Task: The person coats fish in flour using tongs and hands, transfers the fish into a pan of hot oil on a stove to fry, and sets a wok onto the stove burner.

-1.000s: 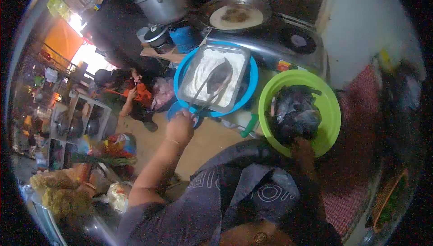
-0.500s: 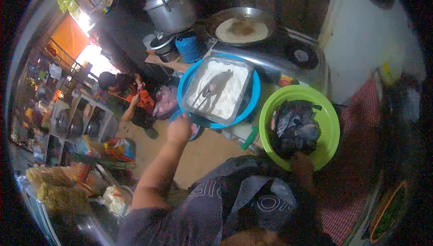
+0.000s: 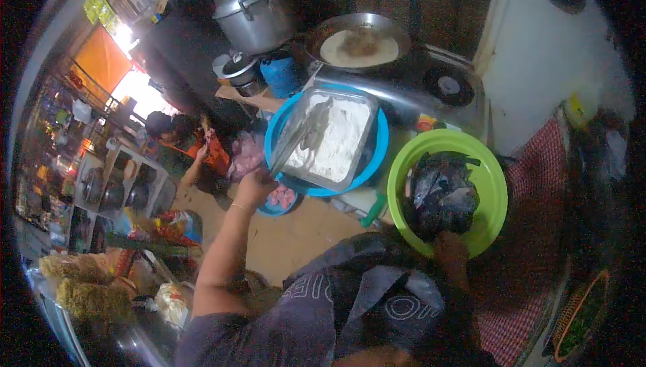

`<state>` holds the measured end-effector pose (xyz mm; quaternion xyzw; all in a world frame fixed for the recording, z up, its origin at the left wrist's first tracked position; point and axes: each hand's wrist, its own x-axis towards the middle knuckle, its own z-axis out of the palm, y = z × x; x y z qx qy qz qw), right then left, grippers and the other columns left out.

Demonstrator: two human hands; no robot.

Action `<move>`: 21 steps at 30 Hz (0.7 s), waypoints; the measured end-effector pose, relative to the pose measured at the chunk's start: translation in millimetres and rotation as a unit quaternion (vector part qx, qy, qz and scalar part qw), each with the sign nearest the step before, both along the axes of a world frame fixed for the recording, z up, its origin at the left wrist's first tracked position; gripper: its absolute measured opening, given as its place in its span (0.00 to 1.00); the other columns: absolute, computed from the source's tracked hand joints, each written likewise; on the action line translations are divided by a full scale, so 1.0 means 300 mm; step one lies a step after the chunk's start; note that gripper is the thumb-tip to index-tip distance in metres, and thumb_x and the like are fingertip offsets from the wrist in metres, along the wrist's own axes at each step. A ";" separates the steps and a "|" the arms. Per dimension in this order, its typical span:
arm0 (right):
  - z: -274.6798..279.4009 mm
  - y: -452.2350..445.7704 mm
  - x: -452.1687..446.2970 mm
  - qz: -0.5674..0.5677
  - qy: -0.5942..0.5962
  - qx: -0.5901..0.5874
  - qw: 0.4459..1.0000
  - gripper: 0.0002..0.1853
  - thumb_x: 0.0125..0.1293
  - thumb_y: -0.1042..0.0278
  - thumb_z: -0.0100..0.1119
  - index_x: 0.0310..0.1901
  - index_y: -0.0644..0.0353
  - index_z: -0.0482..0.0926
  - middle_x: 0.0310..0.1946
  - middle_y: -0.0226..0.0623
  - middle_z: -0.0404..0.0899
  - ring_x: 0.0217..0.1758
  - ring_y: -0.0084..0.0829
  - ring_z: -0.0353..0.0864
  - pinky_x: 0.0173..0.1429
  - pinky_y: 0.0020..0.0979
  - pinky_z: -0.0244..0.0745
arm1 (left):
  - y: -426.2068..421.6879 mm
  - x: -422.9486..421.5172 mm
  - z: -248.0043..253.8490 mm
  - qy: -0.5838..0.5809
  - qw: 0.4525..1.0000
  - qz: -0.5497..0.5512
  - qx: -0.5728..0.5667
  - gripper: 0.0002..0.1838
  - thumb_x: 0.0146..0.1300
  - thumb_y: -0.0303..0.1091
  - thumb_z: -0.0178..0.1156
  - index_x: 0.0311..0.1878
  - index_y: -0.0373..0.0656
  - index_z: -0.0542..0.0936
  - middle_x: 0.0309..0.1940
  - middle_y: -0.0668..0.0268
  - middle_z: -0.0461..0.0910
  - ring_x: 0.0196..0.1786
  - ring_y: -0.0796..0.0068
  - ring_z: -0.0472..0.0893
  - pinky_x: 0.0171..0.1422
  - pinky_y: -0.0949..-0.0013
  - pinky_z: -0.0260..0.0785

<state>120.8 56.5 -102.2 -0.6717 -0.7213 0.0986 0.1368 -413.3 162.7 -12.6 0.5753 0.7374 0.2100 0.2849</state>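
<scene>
My left hand (image 3: 254, 187) is closed around the end of metal tongs (image 3: 288, 146). The tongs slant over the left side of a clear rectangular tray (image 3: 364, 139) of white flour-like powder (image 3: 334, 143). That tray rests on a round blue basin (image 3: 382, 131). At the near edge of a lime-green basin (image 3: 499, 188), my right hand (image 3: 449, 249) reaches toward a crumpled black plastic bag (image 3: 444, 198) inside. Deep shadow covers its fingers, so I cannot see whether they grip the bag or the rim.
Behind stands a stove (image 3: 420, 87) with a wide pan (image 3: 363, 42) holding pale batter-like food. A large metal pot (image 3: 254, 20) and a blue container (image 3: 279, 74) are at back left. Another person (image 3: 195, 145) crouches left by pink raw-looking meat (image 3: 247, 155). A smaller blue bowl (image 3: 277, 210) holds pink pieces.
My left hand has shifted left and slightly down, drawing the tongs toward the tray's left edge. More of the small bowl of pink pieces shows. My right hand stays by the green basin.
</scene>
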 end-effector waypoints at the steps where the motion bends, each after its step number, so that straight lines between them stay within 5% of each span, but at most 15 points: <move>1: -0.001 -0.003 -0.001 0.000 -0.013 0.007 1.000 0.11 0.64 0.58 0.55 0.37 0.58 0.78 0.36 0.49 0.79 0.39 0.53 0.79 0.42 0.53 0.74 | -0.009 0.013 0.009 -0.023 1.000 0.016 0.003 0.09 0.58 0.31 0.63 0.41 0.41 0.80 0.28 0.65 0.81 0.24 0.72 0.76 0.27 0.67 0.69; 9: -0.103 0.012 0.036 -0.050 -0.075 -0.052 0.995 0.14 0.62 0.56 0.57 0.40 0.59 0.78 0.40 0.48 0.79 0.44 0.53 0.79 0.46 0.52 0.76 | -0.089 0.141 0.204 -0.135 0.985 0.096 -0.042 0.12 0.58 0.36 0.68 0.40 0.40 0.81 0.26 0.71 0.76 0.24 0.81 0.72 0.25 0.73 0.64; 12: -0.124 -0.005 0.039 -0.047 -0.076 0.005 0.996 0.14 0.62 0.55 0.58 0.40 0.58 0.78 0.40 0.47 0.80 0.44 0.52 0.80 0.46 0.52 0.76 | -0.080 0.106 0.132 -0.106 0.993 0.045 -0.007 0.15 0.58 0.38 0.68 0.44 0.40 0.81 0.28 0.65 0.80 0.28 0.72 0.79 0.32 0.66 0.70; 15: -0.072 0.001 0.026 -0.032 -0.068 -0.016 0.997 0.14 0.61 0.55 0.58 0.41 0.58 0.78 0.40 0.46 0.80 0.43 0.52 0.80 0.46 0.51 0.76 | -0.033 0.067 0.013 0.116 0.993 -0.026 0.011 0.17 0.58 0.41 0.66 0.45 0.40 0.81 0.33 0.55 0.83 0.37 0.55 0.84 0.41 0.55 0.73; 18: -0.074 0.013 0.037 -0.021 -0.055 -0.010 0.998 0.15 0.62 0.55 0.59 0.42 0.58 0.78 0.40 0.45 0.80 0.43 0.51 0.81 0.46 0.51 0.76 | -0.055 0.105 0.052 0.173 0.984 0.013 0.030 0.19 0.58 0.43 0.64 0.47 0.41 0.78 0.37 0.48 0.83 0.44 0.44 0.82 0.46 0.47 0.71; 21: -0.088 0.012 0.042 -0.027 -0.048 0.007 0.998 0.16 0.62 0.55 0.59 0.44 0.57 0.78 0.40 0.46 0.81 0.44 0.51 0.81 0.47 0.51 0.76 | -0.094 0.093 0.090 0.204 0.978 -0.011 0.043 0.19 0.58 0.42 0.65 0.47 0.41 0.75 0.37 0.48 0.82 0.43 0.43 0.81 0.45 0.46 0.71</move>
